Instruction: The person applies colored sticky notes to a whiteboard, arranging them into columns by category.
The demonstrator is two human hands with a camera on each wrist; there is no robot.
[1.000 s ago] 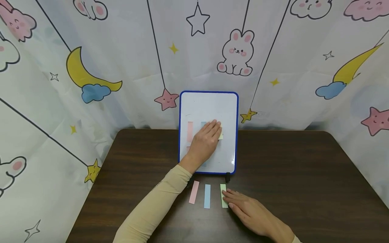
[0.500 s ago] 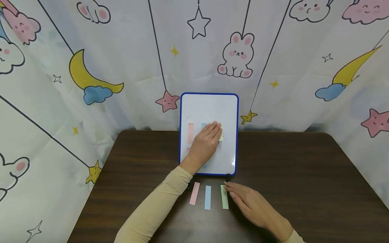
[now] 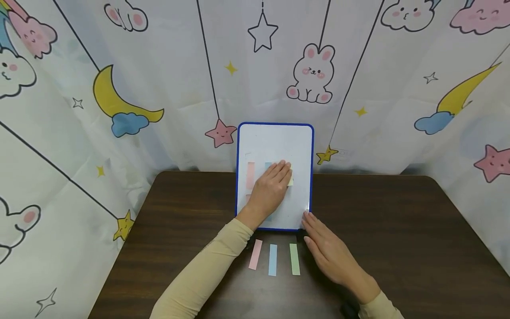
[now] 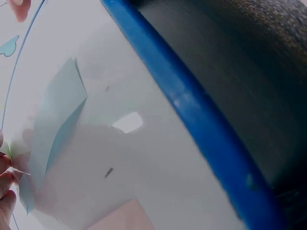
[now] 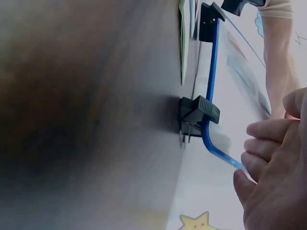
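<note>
A whiteboard [image 3: 275,141] with a blue rim stands upright on the table. My left hand [image 3: 272,188] lies on it with straight fingers together, over part of a green strip [image 3: 291,181]. Left of the fingers are a pink strip [image 3: 250,175] and the top of a blue strip [image 3: 268,165]. Lower strips are mostly hidden by my left arm; the left wrist view shows a blue strip [image 4: 60,105] with a lifted edge. My right hand [image 3: 334,254], fingers extended, is at the board's lower right corner; contact is unclear. In the right wrist view its fingers [image 5: 268,143] hold nothing.
On the table before the board lie a pink strip [image 3: 255,254], a blue strip [image 3: 272,260] and a green strip [image 3: 295,259]. Black stand feet [image 5: 199,115] support the board's bottom edge. A patterned curtain [image 3: 167,66] hangs behind the dark wooden table [image 3: 382,221].
My right hand has left the green strip on the table and moved up to the board's lower right corner. My left hand stays in place on the board.
</note>
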